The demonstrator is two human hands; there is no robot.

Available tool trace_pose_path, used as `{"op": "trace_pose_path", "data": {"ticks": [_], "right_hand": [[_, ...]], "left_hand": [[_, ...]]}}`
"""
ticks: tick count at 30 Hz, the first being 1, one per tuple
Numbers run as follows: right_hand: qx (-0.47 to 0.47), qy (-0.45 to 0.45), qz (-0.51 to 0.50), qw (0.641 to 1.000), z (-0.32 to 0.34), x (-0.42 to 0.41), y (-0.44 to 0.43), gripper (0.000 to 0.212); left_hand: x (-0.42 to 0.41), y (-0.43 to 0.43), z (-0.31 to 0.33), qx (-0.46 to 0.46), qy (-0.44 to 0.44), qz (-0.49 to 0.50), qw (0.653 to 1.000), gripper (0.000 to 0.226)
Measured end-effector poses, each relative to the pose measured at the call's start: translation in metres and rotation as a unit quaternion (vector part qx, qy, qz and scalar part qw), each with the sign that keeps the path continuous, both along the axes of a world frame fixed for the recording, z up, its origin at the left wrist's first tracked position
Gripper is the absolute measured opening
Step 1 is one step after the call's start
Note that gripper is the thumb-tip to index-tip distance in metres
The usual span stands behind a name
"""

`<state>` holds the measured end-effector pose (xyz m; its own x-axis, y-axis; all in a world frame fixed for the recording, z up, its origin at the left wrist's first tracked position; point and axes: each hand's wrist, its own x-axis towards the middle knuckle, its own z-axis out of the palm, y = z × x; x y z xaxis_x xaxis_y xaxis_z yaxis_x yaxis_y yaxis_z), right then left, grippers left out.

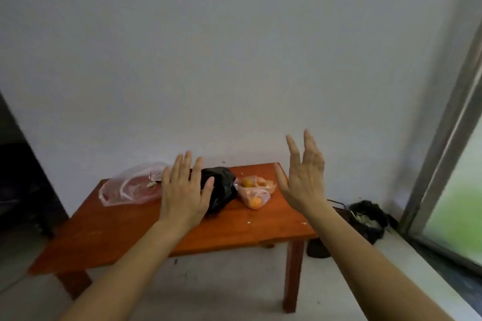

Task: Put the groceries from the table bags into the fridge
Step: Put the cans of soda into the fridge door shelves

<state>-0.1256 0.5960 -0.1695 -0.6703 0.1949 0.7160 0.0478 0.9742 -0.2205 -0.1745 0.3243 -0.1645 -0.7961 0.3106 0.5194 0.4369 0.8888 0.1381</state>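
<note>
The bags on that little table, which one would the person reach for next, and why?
Probably the black bag: the left hand is open and held up in front of it, nearer than to the clear bag or the bag of oranges. The right hand is open too, holding nothing, so lowering the left hand to grip it seems likely.

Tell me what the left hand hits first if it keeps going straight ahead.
Most likely the black bag: the open left hand points right at it, fingers overlapping its near side. Depth is unclear from one view, so it may pass above.
</note>
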Motion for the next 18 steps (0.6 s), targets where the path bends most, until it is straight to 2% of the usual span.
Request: {"op": "trace_pose_path", "data": {"ticks": [9,18], "right_hand": [[-0.027,-0.081,0.147,0.985,-0.044,-0.139,-0.141,0.069],[-0.032,-0.181,0.233,0.955,-0.097,-0.307,-0.201,0.056]], "left_hand": [[-0.092,-0.127,-0.055,0.016,-0.046,0.089,0.995,0.061],[-0.225,-0.177,-0.095,-0.006,-0.094,0.132,0.987,0.059]]}}
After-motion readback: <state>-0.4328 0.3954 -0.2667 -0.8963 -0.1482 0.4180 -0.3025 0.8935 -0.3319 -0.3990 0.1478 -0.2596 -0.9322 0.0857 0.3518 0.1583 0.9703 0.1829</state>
